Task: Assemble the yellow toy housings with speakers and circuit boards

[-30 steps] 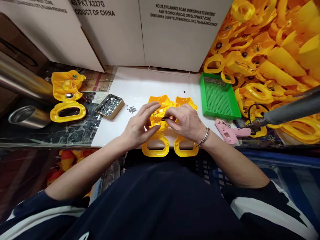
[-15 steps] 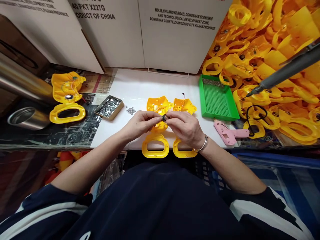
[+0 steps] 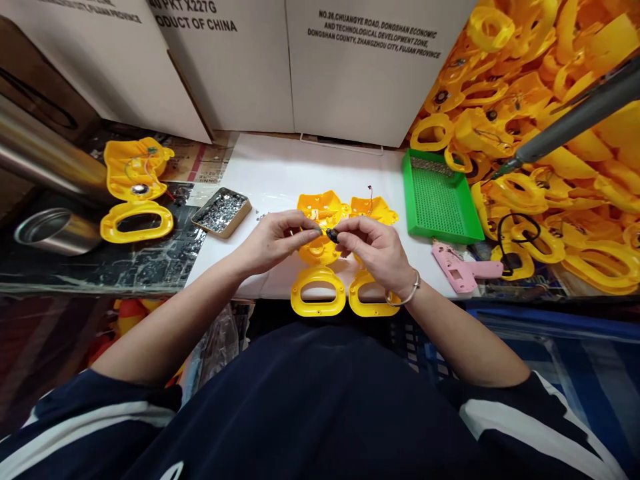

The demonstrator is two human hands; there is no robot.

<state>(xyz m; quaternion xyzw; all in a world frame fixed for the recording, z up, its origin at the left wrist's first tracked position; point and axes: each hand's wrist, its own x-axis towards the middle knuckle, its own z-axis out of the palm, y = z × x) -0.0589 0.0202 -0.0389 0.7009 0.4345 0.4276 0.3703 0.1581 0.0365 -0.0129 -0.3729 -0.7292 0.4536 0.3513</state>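
Observation:
My right hand [image 3: 377, 250] pinches a small black round part [image 3: 332, 235] between thumb and fingertips. Close by on its left, my left hand [image 3: 277, 240] has thumb and forefinger pressed together; whatever they may hold is too small to make out. Below and behind the fingers lie two yellow plastic shells [image 3: 320, 203] [image 3: 377, 208], open side up, partly covered by my hands. A thin wire stands up from the right-hand shell. Two yellow oval rings [image 3: 318, 308] [image 3: 367, 309] lie at the front edge of the white work surface [image 3: 270, 160].
A tin of small shiny metal pieces [image 3: 225, 208] stands left, near another yellow shell [image 3: 135, 170] and a metal cup [image 3: 57, 233]. Right are a green perforated tray [image 3: 440, 200], a pink tool-shaped piece [image 3: 463, 268], a hanging screwdriver [image 3: 565, 127] and heaped yellow parts [image 3: 530, 120].
My hands have drawn slightly apart. The black part, earlier between both hands' fingertips, is now in my right hand only. The view has shifted a little.

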